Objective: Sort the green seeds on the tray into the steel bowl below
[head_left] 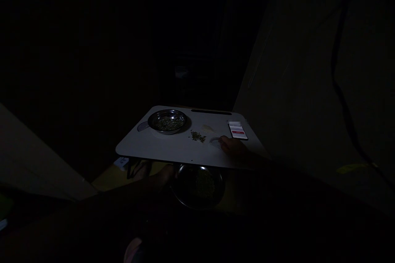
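Observation:
The scene is very dark. My right hand (231,146) is over the right front of a white folding table (154,148), its fingers closed on a small pale, see-through round thing (215,143) whose kind I cannot make out. Left of it lies a small heap of greenish pods or seeds (198,136), with a pale patch (208,128) behind. Below the table's front edge, my left hand (166,173) grips the left rim of a wide steel bowl (182,199) holding green bits. Its fingers are partly lost in shadow.
A shiny steel bowl (168,132) with more greenish pieces stands at the table's back left. A lit phone (238,130) lies at the right. A dark slot (211,111) runs along the back edge. A wall with a hanging cable (336,82) rises at the right.

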Action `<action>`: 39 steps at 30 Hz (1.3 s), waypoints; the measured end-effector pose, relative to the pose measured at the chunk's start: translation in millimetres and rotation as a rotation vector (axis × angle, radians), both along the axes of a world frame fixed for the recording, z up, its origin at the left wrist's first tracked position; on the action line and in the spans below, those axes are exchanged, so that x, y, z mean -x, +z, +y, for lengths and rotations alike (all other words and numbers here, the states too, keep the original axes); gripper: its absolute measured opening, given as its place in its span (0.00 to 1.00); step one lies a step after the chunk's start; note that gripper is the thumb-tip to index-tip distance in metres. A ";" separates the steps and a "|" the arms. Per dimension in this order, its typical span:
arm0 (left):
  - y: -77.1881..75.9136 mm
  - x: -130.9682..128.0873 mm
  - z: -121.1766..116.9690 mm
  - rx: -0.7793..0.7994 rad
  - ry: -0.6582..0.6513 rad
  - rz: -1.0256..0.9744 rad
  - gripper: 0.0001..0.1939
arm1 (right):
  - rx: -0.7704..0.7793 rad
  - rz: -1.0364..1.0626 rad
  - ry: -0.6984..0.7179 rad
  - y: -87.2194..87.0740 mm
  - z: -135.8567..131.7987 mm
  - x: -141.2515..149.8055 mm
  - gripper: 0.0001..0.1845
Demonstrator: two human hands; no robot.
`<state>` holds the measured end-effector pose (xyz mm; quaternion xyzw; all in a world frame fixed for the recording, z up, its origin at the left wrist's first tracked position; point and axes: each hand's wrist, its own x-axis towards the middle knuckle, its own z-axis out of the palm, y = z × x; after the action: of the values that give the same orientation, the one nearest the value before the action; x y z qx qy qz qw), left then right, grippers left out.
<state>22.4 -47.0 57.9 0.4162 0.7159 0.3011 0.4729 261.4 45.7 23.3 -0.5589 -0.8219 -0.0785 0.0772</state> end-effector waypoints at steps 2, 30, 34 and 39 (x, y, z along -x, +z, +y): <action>-1.6 0.4 1.4 0.040 0.060 0.036 0.06 | -0.002 -0.007 0.007 -0.6 0.0 0.5 0.15; -15.3 6.9 4.6 -0.018 0.062 0.020 0.07 | 0.062 -0.007 0.015 -6.0 -1.9 12.2 0.15; -14.3 8.2 6.1 0.057 0.025 0.038 0.06 | 0.066 -0.024 -0.004 -5.7 -0.6 16.1 0.16; -14.7 9.4 4.6 -0.060 0.013 0.048 0.07 | 0.062 -0.032 -0.021 -5.6 0.4 18.3 0.16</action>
<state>13.0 -42.5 43.3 0.4326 0.7205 0.3155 0.4407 243.1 46.1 17.7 -0.5683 -0.8191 -0.0627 0.0457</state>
